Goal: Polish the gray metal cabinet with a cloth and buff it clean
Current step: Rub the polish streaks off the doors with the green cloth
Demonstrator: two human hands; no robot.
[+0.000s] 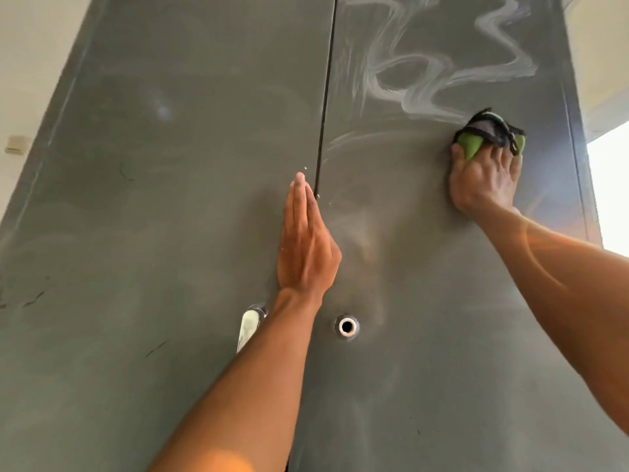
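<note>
The right hand (483,178) grips a green-and-black cloth (490,134) against the gray cabinet's (170,165) right door near its right edge, while the flat, straight-fingered left hand (304,243) presses beside the centre seam.

Gray cabinet (190,137), white swirls (422,73); green-black cloth (486,134)

No text, label, brand, number or sign can be read, neither on the tall gray metal cabinet (170,165) nor on the crumpled green, gray and black cloth (483,131).
</note>
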